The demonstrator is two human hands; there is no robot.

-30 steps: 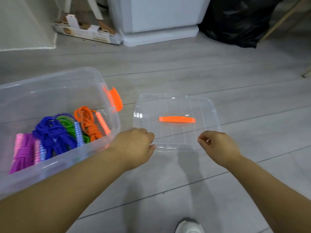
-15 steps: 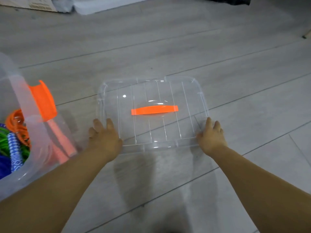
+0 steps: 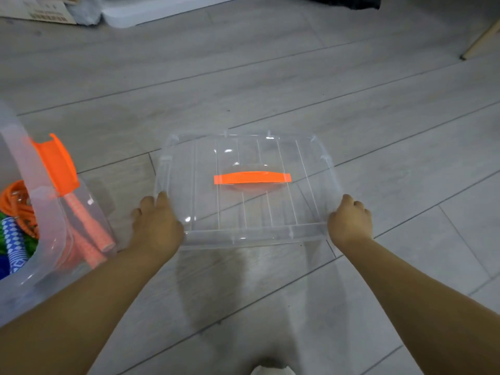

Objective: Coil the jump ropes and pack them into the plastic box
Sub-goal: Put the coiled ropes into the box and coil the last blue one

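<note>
Grey plank floor [image 3: 270, 77] is seen across the whole view. At the centre, a clear lid [image 3: 270, 212] with an orange handle [image 3: 252, 177] is held by its two near corners. The left hand [image 3: 155, 223] is set at the near left corner, with fingers laid along the side edge. The right hand [image 3: 347, 220] is set at the near right corner, with fingers curled. Each grip is closed on the lid's rim. A shadow is cast on the floor just under the near edge; whether the lid is lifted cannot be told.

Beside the left hand, cut by the frame edge, the clear box [image 3: 51, 239] is seen uncovered, with an orange latch [image 3: 58, 163] turned up at its end. Ropes are packed inside it: an orange rope [image 3: 16, 196], two orange rope handles [image 3: 89, 226] laid against the end wall, and a blue-white rope handle [image 3: 12, 239].

Farther off, a carton [image 3: 35, 12] and a black bag [image 3: 346, 1] are seen along the top edge, and a wooden leg [image 3: 481, 39] at the upper right.
</note>
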